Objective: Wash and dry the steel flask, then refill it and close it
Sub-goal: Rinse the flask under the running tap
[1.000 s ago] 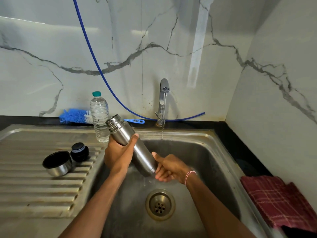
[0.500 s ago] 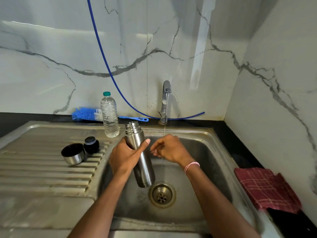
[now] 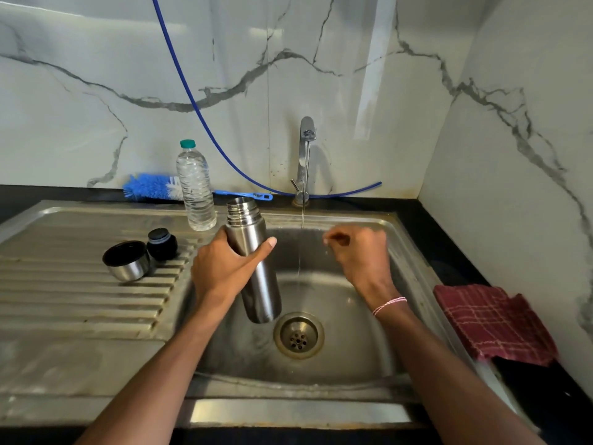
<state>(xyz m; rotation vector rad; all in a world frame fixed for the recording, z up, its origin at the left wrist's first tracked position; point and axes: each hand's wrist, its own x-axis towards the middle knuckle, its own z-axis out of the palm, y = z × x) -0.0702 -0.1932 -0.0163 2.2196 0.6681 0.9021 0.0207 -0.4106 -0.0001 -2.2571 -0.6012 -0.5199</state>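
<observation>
One left hand [image 3: 221,271] around steel flask [image 3: 263,290]

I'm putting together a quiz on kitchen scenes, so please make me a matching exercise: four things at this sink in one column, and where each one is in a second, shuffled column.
Things
1. steel flask
2. plastic water bottle
3. blue brush
4. red checked cloth

Places
A. on the dark counter, right of the sink
B. gripped by the left hand over the sink
C. lying along the wall, behind the plastic water bottle
D. standing upright on the sink's drainboard, left of the tap

Pairs: 1-B, 2-D, 3-C, 4-A
</observation>
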